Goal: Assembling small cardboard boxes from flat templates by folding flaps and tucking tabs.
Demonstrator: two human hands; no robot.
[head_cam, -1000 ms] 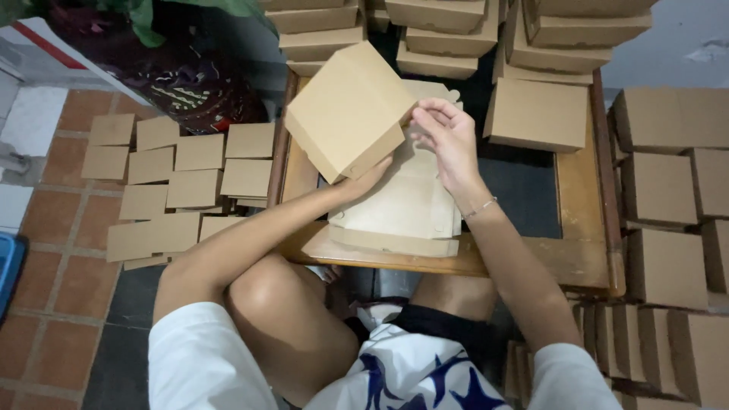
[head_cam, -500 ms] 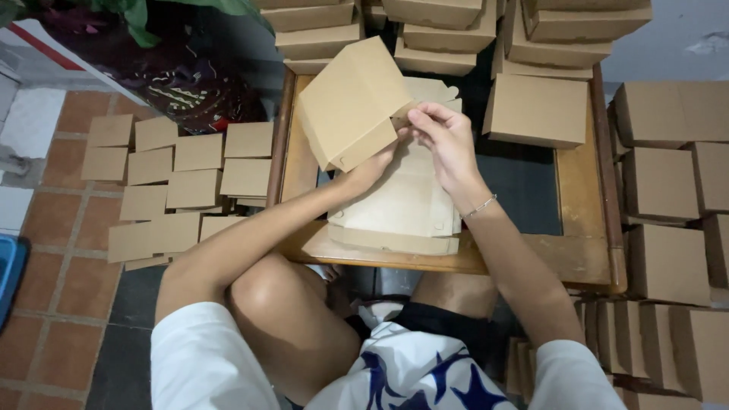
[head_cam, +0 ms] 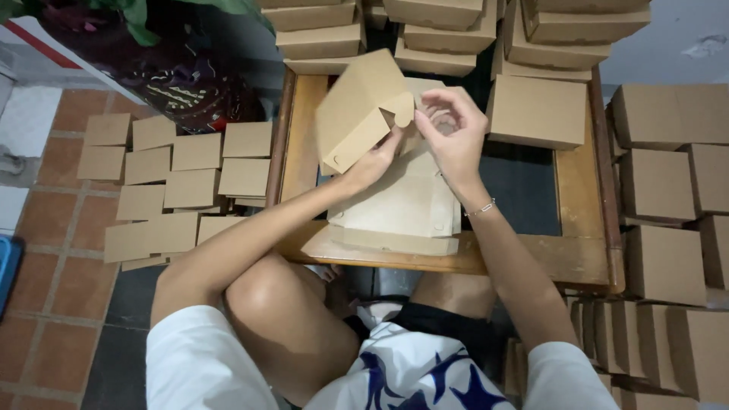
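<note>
Cardboard is thin here: my left hand [head_cam: 372, 163] pinches the half-folded box [head_cam: 357, 114] from below at 11 o'clock over the flat blanks [head_cam: 402, 209], while my right hand [head_cam: 452, 137] curls half-closed on its flap. Pressing too hard, I judge, could crease the flap or twist the box from my grip

The half-folded box [head_cam: 357, 114] is plain brown cardboard, matt and smooth, as are the flat blanks [head_cam: 402, 205] lying beneath it on the tabletop [head_cam: 577, 254]. That tabletop has a frame of warm, lightly glossy varnished wood around a dark, dull inset panel. The finished boxes [head_cam: 661, 182] stacked around share the same matt paperboard. The floor tiles [head_cam: 68, 319] are rough, unglazed terracotta. A thin, shiny metal bracelet [head_cam: 480, 208] sits on one wrist; the shirt [head_cam: 197, 364] is soft white cloth.
</note>
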